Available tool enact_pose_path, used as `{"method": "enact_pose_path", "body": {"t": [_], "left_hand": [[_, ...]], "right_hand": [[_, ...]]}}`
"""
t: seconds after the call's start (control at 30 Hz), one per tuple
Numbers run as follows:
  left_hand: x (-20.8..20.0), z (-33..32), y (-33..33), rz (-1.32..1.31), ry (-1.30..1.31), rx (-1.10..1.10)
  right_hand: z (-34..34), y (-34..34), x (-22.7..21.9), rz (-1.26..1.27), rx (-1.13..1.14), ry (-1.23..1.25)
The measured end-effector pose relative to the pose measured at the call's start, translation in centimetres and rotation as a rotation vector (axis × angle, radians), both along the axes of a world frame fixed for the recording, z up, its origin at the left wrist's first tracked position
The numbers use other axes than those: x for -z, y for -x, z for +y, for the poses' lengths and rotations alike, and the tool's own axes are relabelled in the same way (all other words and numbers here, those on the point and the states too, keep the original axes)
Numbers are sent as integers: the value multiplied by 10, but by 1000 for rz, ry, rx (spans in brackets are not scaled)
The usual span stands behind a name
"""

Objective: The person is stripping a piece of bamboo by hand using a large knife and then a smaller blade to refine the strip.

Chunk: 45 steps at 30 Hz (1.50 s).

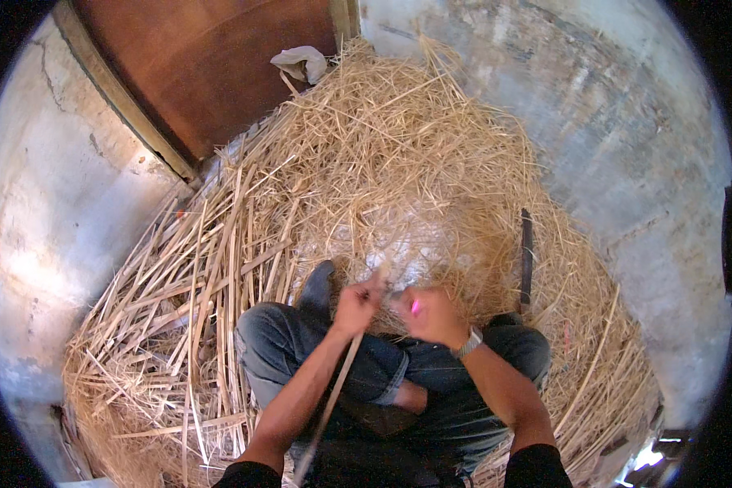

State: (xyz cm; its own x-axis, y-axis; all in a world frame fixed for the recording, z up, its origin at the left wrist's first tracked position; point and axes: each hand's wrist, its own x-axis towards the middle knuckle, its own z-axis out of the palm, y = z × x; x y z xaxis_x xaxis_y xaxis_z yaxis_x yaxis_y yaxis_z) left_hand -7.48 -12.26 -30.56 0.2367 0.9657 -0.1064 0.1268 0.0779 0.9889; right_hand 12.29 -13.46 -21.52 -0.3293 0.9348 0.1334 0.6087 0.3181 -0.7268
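My left hand is closed around a long, thin, pale strip that looks like split bamboo or cane. The strip slants from my lap at the lower edge up through the fist, and its upper end shows just past the fingers. Close to that end, my right hand is curled round a small tool with a bright pink part showing. Fingers and blur hide the rest of it, so its kind cannot be made out. Both hands are above my crossed legs, in dark jeans. A silvery watch sits on my right wrist.
Thin curled shavings heap up ahead and on the right. Many flat pale strips lie on the left. A dark narrow bar lies right of my hands. Worn walls, a brown door and a whitish bag border the pile.
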Motion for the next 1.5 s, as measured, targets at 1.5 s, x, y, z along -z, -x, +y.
{"method": "enact_pose_path", "body": {"t": [1.5], "left_hand": [[-72,-115,29,-250,336,209]], "right_hand": [[35,-25,27,-499,320,-86]]}}
